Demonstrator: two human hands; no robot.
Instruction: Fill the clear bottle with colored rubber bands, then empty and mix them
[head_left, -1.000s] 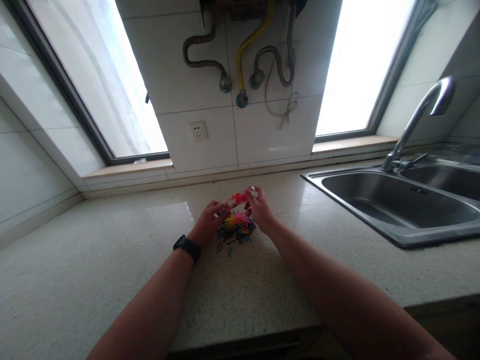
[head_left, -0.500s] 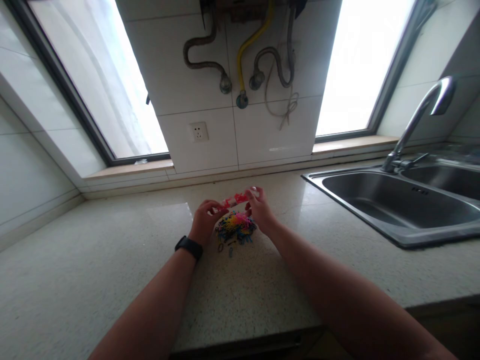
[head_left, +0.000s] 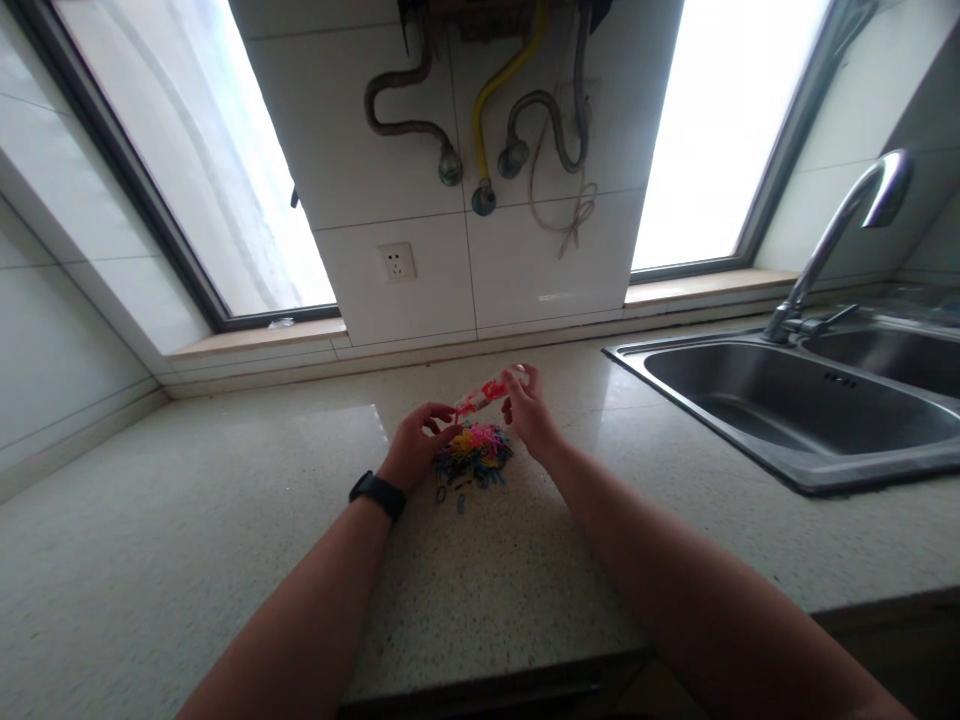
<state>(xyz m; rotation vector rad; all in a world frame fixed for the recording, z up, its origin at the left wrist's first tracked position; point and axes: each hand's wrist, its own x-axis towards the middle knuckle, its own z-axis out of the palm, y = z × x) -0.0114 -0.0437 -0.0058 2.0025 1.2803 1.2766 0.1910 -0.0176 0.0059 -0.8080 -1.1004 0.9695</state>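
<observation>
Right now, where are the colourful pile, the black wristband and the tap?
Colourful pile (head_left: 474,455): head view, middle of the heap.
Black wristband (head_left: 379,495): head view, on the strap.
Tap (head_left: 830,238): head view, on its rising neck.

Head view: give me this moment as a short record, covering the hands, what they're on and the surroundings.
right hand: grips the upper end of a clear-looking container with red bits
left hand: fingers at its lower end; contact unclear
container: tilted above the pile
pile: small multicoloured pieces on the counter
loose in front: dark ring, bluish piece
left wrist: black band
right side: sink, tap
</observation>
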